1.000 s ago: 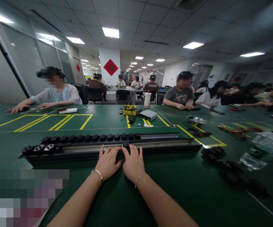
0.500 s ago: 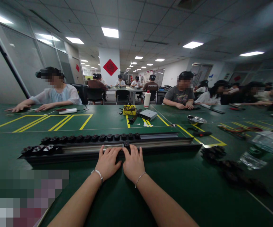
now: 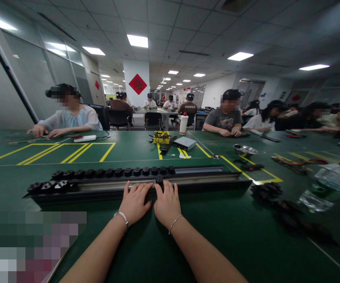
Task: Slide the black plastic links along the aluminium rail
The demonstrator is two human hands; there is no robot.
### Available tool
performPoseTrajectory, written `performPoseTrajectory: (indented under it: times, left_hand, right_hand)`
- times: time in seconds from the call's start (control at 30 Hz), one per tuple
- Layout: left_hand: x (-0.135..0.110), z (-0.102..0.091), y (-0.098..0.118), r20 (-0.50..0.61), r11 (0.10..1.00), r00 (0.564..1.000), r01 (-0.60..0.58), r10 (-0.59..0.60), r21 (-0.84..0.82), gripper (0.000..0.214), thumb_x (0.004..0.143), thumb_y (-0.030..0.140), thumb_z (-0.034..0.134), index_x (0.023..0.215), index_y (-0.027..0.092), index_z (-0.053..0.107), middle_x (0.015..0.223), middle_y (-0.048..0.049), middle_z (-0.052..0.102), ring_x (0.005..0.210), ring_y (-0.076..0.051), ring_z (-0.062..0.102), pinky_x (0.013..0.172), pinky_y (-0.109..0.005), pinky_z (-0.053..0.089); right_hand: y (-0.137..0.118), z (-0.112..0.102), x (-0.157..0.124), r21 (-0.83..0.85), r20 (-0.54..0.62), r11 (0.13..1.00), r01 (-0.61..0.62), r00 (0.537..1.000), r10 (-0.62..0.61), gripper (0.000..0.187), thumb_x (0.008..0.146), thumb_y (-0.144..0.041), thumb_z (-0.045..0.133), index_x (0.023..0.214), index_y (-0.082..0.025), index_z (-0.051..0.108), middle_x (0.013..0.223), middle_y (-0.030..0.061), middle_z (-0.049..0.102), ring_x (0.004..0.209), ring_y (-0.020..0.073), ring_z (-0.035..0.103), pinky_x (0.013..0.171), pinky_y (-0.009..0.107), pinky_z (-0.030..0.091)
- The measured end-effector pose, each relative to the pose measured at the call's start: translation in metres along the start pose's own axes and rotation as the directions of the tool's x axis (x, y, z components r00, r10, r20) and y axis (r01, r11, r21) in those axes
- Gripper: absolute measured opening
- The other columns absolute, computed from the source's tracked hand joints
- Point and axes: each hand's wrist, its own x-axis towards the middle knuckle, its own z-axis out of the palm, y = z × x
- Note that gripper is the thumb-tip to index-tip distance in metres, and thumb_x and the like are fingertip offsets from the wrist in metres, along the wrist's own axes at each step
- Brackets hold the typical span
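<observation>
A long black rail (image 3: 208, 179) with a silvery channel lies across the table before me. A small black socket module (image 3: 159, 179) sits in its channel, near the middle. My right hand (image 3: 167, 202) reaches over the rail's near edge, its foremost fingers closed around this module. Just left of it, my left hand (image 3: 135, 202) lies over the rail with fingers stretched out and the thumb apart. Its fingertips rest on the channel and partly hide it. More black modules (image 3: 61, 185) sit at the rail's left end. Behind runs a second rail (image 3: 199, 169) with a row of similar modules (image 3: 118, 172).
Loose black modules (image 3: 287, 212) and a clear plastic bottle (image 3: 320, 188) lie at the right. Farther back are a metal bowl (image 3: 245, 149), a grey box (image 3: 184, 143), a yellow box (image 3: 161, 137) with cables and a white bottle (image 3: 183, 124). Co-workers sit across the table.
The small module and my right hand have shifted very slightly to the right. My left hand stays nearly still. The co-worker at the left has drawn one hand inward.
</observation>
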Motion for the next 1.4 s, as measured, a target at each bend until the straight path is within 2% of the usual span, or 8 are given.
performPoseTrajectory:
  times: [0.77, 0.93, 1.13, 1.4]
  left_hand:
    - [-0.0004, 0.0012, -0.0006, 0.003, 1.000, 1.000, 0.004, -0.004, 0.017, 0.051, 0.073, 0.031, 0.050, 0.124, 0.030, 0.043, 0.118, -0.0003, 0.057, 0.108, -0.022, 0.047, 0.107, -0.050, 0.001]
    - [-0.0002, 0.0022, -0.0013, -0.003, 1.000, 1.000, 0.000, 0.001, 0.023, 0.053, 0.073, 0.031, 0.050, 0.124, 0.029, 0.042, 0.118, 0.0001, 0.058, 0.108, -0.021, 0.048, 0.107, -0.050, 0.001]
    - [-0.0004, 0.0030, -0.0017, -0.005, 1.000, 1.000, 0.006, -0.006, 0.020, 0.056, 0.073, 0.031, 0.050, 0.127, 0.028, 0.039, 0.118, -0.0007, 0.058, 0.108, -0.022, 0.048, 0.107, -0.050, 0.002]
    - [-0.0004, 0.0034, -0.0014, -0.010, 1.000, 1.000, -0.006, 0.007, 0.030, 0.052, 0.072, 0.031, 0.050, 0.124, 0.029, 0.042, 0.118, -0.0003, 0.058, 0.108, -0.022, 0.048, 0.107, -0.050, 0.004]
  right_hand:
    - [0.0021, 0.0055, -0.0002, 0.032, -0.034, 0.999, -0.002, 0.999, 0.003, 0.051, 0.075, -0.023, 0.048, 0.125, -0.020, 0.043, 0.131, 0.0151, 0.040, 0.126, 0.0257, 0.028, 0.105, 0.044, 0.009]
    - [0.0044, 0.0048, -0.0005, 0.040, -0.030, 0.999, 0.003, 1.000, -0.002, 0.051, 0.075, -0.023, 0.048, 0.126, -0.022, 0.044, 0.130, 0.0136, 0.041, 0.125, 0.0246, 0.028, 0.105, 0.043, 0.010]
    - [0.0050, 0.0006, -0.0002, 0.038, -0.005, 0.999, 0.006, 1.000, -0.006, 0.054, 0.074, -0.023, 0.050, 0.128, -0.030, 0.042, 0.130, 0.0112, 0.041, 0.125, 0.0241, 0.029, 0.104, 0.043, 0.010]
    - [0.0046, 0.0023, 0.0009, 0.037, -0.028, 0.999, 0.004, 1.000, -0.003, 0.051, 0.075, -0.024, 0.049, 0.126, -0.030, 0.044, 0.127, 0.0116, 0.043, 0.123, 0.0242, 0.031, 0.104, 0.043, 0.012]
